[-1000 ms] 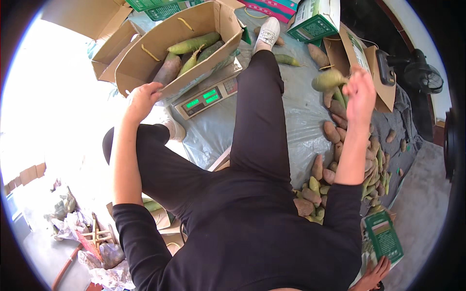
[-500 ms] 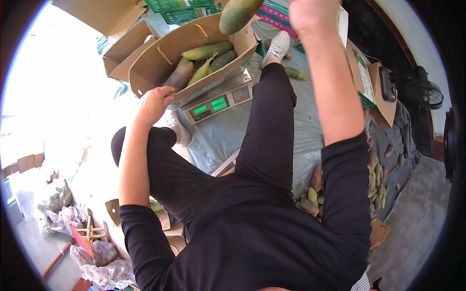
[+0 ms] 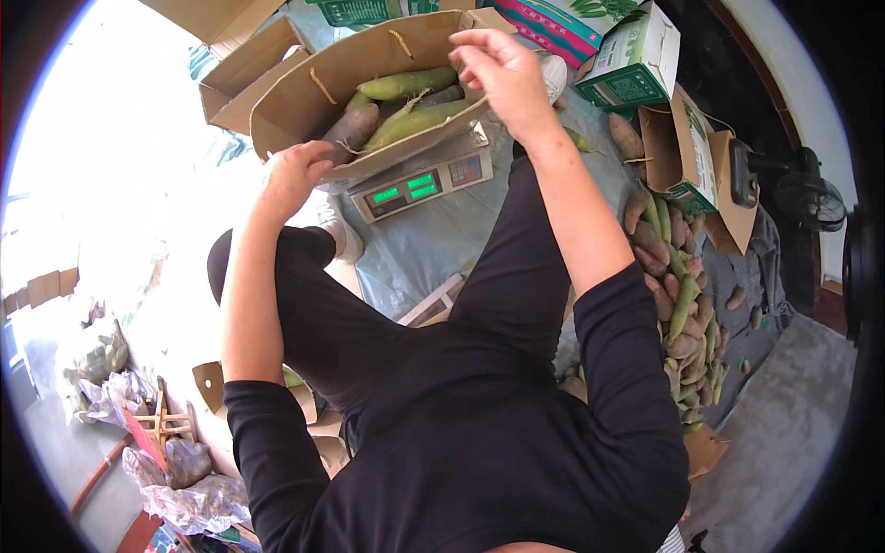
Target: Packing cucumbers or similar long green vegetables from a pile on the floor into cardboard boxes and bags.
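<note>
A long cardboard box (image 3: pixel 277 103) with yellow cord handles sits tilted on a digital scale (image 3: pixel 424 189) whose display glows green. Several green radishes (image 3: pixel 406 85) lie inside, beside a reddish-purple one (image 3: pixel 353 127). My left hand (image 3: pixel 295 177) holds the near left edge of the box, thumb and fingers closed about the cardboard. Over the right end of the box is my right hand (image 3: pixel 502 78), palm down, its fingers bent but apart with nothing visible between them. Its fingertips are close to the upper right radishes; whether they touch is unclear.
Heaped radishes (image 3: pixel 682 295), green and reddish, lie to my right beside an open carton (image 3: pixel 678 152). A green-and-white carton (image 3: pixel 636 60) and a black fan (image 3: pixel 807 189) stand beyond. Plastic bags (image 3: pixel 189 461) lie at lower left; another open carton (image 3: pixel 244 88) adjoins the box.
My right hand has come down and left to the box. The big green radish that hung above the box's right end now lies inside. My left hand has stayed at the edge.
</note>
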`<state>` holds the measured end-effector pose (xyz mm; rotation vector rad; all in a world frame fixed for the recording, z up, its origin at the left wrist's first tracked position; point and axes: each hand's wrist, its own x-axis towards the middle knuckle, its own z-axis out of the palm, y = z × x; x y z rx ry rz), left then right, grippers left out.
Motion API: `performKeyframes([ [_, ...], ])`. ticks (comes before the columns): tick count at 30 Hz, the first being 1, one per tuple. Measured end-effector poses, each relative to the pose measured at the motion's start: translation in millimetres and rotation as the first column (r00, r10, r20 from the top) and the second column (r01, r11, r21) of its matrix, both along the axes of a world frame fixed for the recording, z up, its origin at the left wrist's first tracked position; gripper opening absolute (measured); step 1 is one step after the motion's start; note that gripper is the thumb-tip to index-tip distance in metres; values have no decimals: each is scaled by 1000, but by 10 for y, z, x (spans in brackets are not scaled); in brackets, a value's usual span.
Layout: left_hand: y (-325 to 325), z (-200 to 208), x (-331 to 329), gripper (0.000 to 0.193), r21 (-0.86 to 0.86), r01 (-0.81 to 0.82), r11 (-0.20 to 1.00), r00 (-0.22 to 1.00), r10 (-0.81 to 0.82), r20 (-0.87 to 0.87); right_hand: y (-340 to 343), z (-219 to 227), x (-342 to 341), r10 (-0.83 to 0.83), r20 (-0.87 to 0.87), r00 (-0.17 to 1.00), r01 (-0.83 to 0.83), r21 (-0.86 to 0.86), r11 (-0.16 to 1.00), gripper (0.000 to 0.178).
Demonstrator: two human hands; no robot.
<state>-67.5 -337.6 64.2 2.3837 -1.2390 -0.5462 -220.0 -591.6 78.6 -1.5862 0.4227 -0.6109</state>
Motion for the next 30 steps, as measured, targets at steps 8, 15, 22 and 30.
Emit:
performKeyframes([
  [8,9,26,23,24,-43,-24,999,999,25,28,-165,-98,-331,-159,-25,987,160,92,983,19],
  [15,22,13,54,25,-79,-120,990,992,122,28,-312,-123,-387,-261,-22,965,261,136,956,18],
  [22,77,-55,197,25,-220,-158,963,973,189,130,-550,-127,-291,-317,-60,947,322,136,937,15],
  [30,130,146,253,28,-275,-399,875,895,437,91,-822,-368,-63,-278,-307,910,304,41,952,21],
])
